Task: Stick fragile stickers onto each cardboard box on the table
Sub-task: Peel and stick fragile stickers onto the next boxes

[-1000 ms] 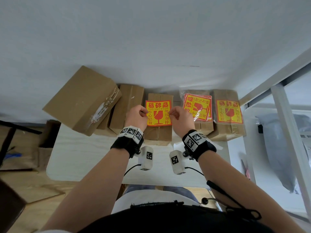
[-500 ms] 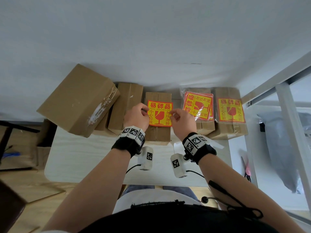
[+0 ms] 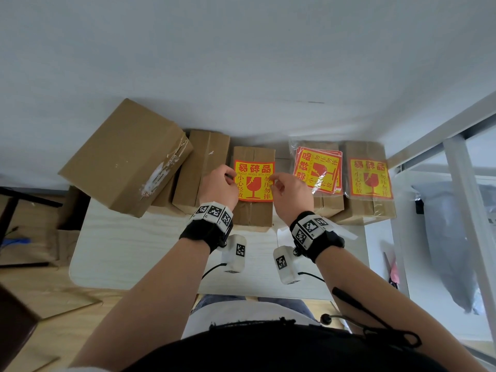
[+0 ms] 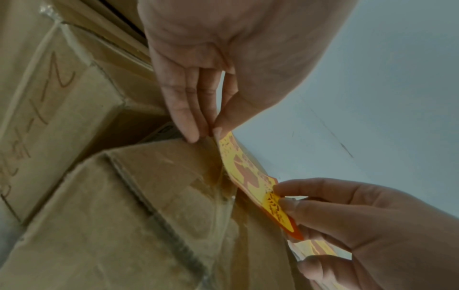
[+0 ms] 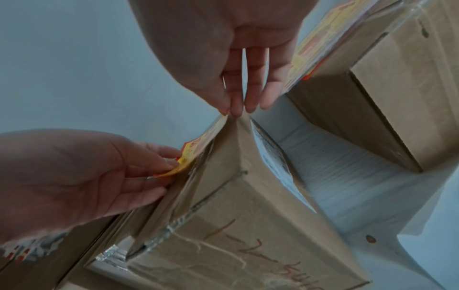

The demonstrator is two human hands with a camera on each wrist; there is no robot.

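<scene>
A red-and-yellow fragile sticker (image 3: 254, 181) is held flat over the top of the middle cardboard box (image 3: 253, 214). My left hand (image 3: 233, 179) pinches its left edge and my right hand (image 3: 272, 181) pinches its right edge. In the left wrist view the left hand (image 4: 211, 133) grips the sticker (image 4: 248, 172) by thumb and fingers. In the right wrist view the right hand (image 5: 236, 111) pinches the sticker (image 5: 198, 145) close above the box (image 5: 248, 196). Whether the sticker touches the box I cannot tell.
A bag of spare stickers (image 3: 316, 170) lies on the box to the right. The far-right box (image 3: 365, 210) bears a sticker (image 3: 370, 178). A plain box (image 3: 201, 167) and a large tilted box (image 3: 126, 157) stand at the left. White backing paper (image 3: 346, 232) lies on the table (image 3: 134, 251).
Both hands keep their pinch on the sticker over the middle box. The sticker has levelled slightly; its place over the box has barely shifted.
</scene>
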